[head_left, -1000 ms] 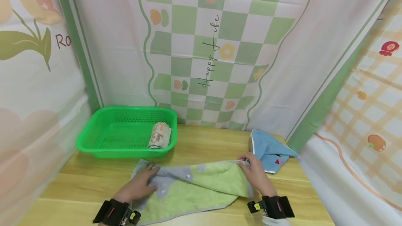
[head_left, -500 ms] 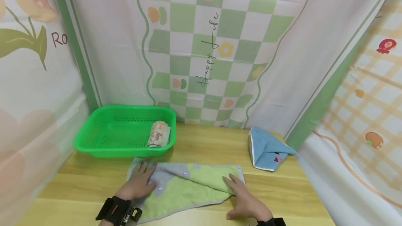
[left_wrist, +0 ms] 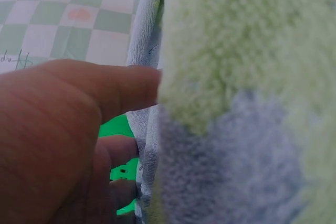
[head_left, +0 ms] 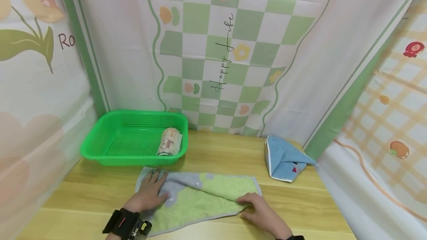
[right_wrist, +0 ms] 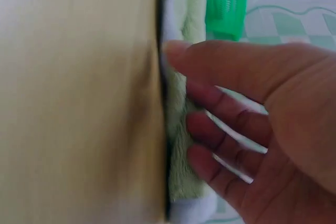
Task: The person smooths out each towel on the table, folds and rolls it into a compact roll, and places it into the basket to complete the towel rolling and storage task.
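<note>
Printed curtains in green checks and flowers close off three sides, and on the wooden surface (head_left: 213,151) I see a green-and-grey towel (head_left: 200,199) lying folded lengthwise just in front of a green plastic basket (head_left: 133,138), which holds a rolled towel (head_left: 169,142); a blue folded cloth (head_left: 285,160) sits well apart to the right. My worry is the fold: the upper layer lies loose, and if either hand slides rather than presses, I judge the layers could shear and the edges come out of line, or the whole towel could skate on the smooth wood toward the basket. Pushing from the right end alone could also bunch the pile into a ridge. The left hand (head_left: 148,195) lies flat on the towel's grey left end, fingers straight and spread, pointing away from me, holding nothing; the left wrist view shows a finger laid along the towel's edge. The right hand (head_left: 258,210) rests palm down at the right end, fingers extended leftward with the fingertips (right_wrist: 202,127) on the fleece at its folded corner and the thumb along the hem, gripping nothing that I can see.
</note>
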The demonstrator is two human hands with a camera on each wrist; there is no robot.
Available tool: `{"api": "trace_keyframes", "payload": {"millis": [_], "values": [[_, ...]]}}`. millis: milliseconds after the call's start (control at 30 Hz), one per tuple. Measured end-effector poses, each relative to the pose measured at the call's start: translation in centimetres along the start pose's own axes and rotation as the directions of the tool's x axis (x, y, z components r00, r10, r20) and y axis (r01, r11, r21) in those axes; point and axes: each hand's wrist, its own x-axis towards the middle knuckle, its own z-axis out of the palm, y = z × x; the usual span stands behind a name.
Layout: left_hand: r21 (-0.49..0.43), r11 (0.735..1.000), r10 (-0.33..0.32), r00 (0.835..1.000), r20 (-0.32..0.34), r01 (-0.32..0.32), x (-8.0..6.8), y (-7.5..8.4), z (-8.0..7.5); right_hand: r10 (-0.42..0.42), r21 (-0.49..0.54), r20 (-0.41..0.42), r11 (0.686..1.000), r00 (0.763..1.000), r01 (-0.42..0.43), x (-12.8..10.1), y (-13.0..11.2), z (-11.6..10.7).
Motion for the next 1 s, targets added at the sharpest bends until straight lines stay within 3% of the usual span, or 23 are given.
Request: {"api": "trace_keyframes", "payload": {"millis": [133, 367, 600, 667, 867, 1000], "values": [[-0.007, 1.000, -0.004, 1.000, 0.007, 0.004, 0.1, 0.1, -0.1, 0.040, -0.005, 0.047, 0.999, 0.998, -0.040, 0.4, 0.0, 0.5], [-0.015, 1.000, -0.002, 1.000, 0.020, 0.002, 0.1, 0.2, 0.0, 0.092, -0.081, 0.003, 0.992, 0.996, -0.092, 0.3, -0.5, 0.4], [-0.011, 0.999, 0.032, 0.998, -0.046, -0.032, 0.2, -0.2, 0.7, 0.059, -0.132, -0.217, 0.987, 0.974, -0.089, -0.8, -2.1, -1.1], [-0.013, 0.999, 0.037, 0.997, -0.065, -0.038, 0.2, -0.2, 0.8, 0.039, -0.120, -0.245, 0.990, 0.969, -0.070, -1.2, -2.4, -1.1], [-0.008, 1.000, -0.002, 0.999, -0.049, 0.002, 0.1, 0.4, 0.3, 0.011, 0.059, -0.133, 0.998, 0.991, -0.004, -1.7, -2.4, -0.2], [0.009, 1.000, -0.017, 1.000, -0.023, 0.017, 0.1, 0.6, 0.0, 0.066, 0.111, -0.059, 0.992, 0.996, -0.060, -1.6, -2.0, 0.1]]}}
